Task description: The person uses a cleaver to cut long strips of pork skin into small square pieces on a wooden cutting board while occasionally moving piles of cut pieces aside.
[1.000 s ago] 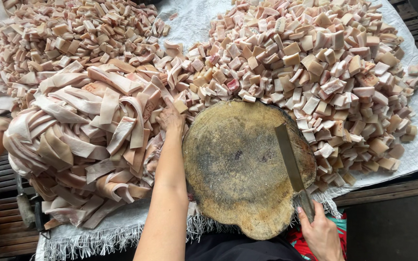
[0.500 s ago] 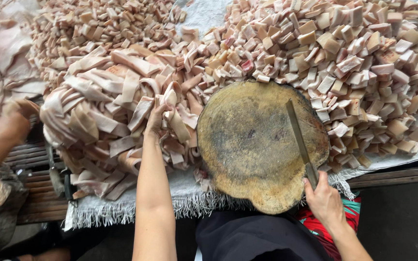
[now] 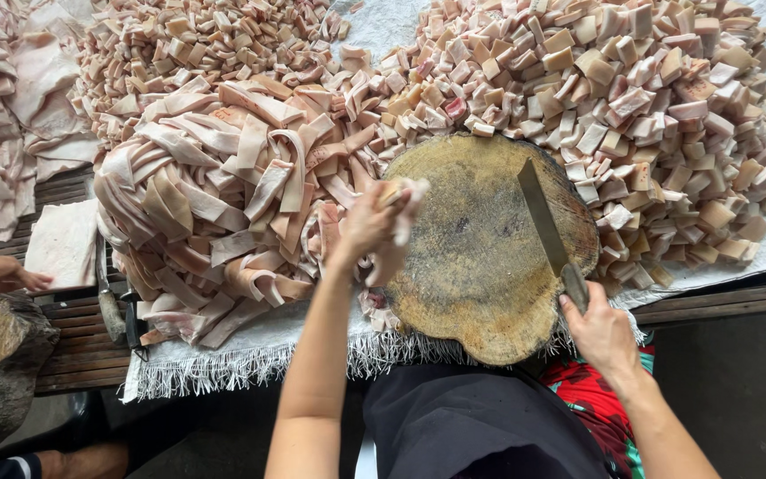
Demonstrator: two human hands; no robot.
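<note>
Strips of pork skin point(image 3: 398, 222) are bunched in the left hand point(image 3: 367, 223) at the left edge of the round chopping block point(image 3: 480, 257), so I'd lay them flat mid-block while the right hand point(image 3: 603, 333), lower right, wraps the cleaver point(image 3: 550, 231) handle.

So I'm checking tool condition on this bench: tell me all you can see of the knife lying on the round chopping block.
The knife has a long, narrow, dull grey blade that looks like metal, lying flat on the right part of the round wooden chopping block, tip pointing up toward the heap of cut cubes. Its dark handle reaches the block's lower right edge, where the right hand touches its end. The edge's sharpness cannot be judged.
</note>
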